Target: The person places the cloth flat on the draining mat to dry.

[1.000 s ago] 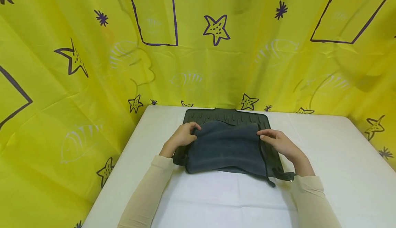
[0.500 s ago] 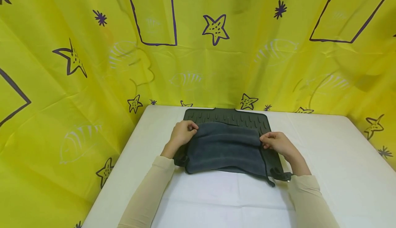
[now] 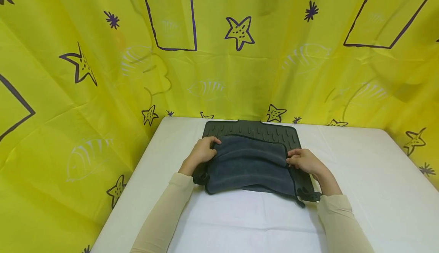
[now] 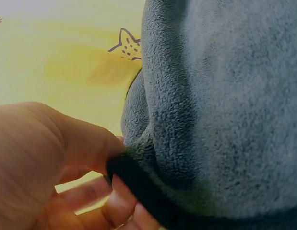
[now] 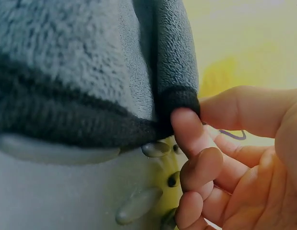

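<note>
A dark blue-grey plush cloth (image 3: 250, 169) with a black bound edge lies folded over a dark ridged mat (image 3: 253, 129). My left hand (image 3: 203, 151) pinches the cloth's left edge near its far corner; in the left wrist view, thumb and fingers of the left hand (image 4: 57, 153) meet around the black binding. At the opposite edge, my right hand (image 3: 305, 162) pinches the binding between thumb and fingertips. The right wrist view shows the right hand (image 5: 225, 158) on the folded edge, with the mat's raised bumps below the cloth. A fold runs across the cloth between both hands.
The mat lies at the far side of a white-covered table (image 3: 240, 222). A yellow patterned curtain (image 3: 212, 70) hangs along the back and sides. A small black loop (image 3: 301, 203) sticks out at the cloth's near right corner. Black straps (image 3: 308, 194) circle both wrists.
The right hand has moved slightly toward the person along the cloth's right edge, drawing the far edge nearer. A crease has formed across the cloth, and more of the mat shows behind it.
</note>
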A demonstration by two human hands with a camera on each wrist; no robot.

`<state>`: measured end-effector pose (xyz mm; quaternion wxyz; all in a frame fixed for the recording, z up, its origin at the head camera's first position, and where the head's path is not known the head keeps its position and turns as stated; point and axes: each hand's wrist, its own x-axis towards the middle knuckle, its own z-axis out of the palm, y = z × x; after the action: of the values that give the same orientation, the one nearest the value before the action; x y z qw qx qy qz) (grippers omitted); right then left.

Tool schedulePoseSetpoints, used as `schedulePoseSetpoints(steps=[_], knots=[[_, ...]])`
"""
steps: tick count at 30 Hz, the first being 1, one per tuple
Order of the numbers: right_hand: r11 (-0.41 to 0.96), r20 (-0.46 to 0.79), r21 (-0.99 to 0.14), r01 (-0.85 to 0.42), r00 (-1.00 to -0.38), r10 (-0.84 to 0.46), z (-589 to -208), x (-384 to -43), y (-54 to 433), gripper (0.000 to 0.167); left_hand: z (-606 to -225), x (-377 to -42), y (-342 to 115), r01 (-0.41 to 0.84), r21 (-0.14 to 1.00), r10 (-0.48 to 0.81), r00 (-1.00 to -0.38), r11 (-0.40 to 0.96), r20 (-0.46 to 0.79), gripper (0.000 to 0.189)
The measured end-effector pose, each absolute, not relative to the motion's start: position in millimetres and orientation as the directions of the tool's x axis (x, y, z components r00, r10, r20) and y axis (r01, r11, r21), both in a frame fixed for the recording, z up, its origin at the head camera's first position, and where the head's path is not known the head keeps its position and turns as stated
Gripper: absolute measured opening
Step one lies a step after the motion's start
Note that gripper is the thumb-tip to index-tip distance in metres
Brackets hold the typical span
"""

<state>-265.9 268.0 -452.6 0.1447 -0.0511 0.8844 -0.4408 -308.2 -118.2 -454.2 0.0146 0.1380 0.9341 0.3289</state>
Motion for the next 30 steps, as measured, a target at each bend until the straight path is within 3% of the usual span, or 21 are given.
schedulePoseSetpoints(steps=[7, 15, 23, 30], knots=[[0.573, -0.193, -0.818, 0.050, -0.962, -0.193, -455.1, -265.9, 263.6, 0.031, -458.5, -308.5, -115.5, 0.280, 0.618, 0.210, -0.960, 0.734, 0.185, 0.022], [0.606, -0.191, -0.795, 0.034, -0.961, -0.198, -453.2, -266.1, 260.2, 0.031, -458.6, -309.3, -115.3, 0.282, 0.629, 0.104, -0.947, 0.724, 0.304, 0.012], [0.605, -0.183, -0.796, 0.011, -0.957, -0.224, -454.2, -265.4, 262.7, 0.027, -457.4, -309.3, -117.9, 0.157, 0.657, 0.036, -0.980, 0.738, 0.194, 0.030], [0.601, -0.151, -0.799, 0.009, -0.971, -0.186, -454.1, -266.9, 261.8, 0.027, -455.2, -309.7, -119.3, 0.104, 0.673, 0.020, -0.991, 0.732, 0.132, 0.016]])
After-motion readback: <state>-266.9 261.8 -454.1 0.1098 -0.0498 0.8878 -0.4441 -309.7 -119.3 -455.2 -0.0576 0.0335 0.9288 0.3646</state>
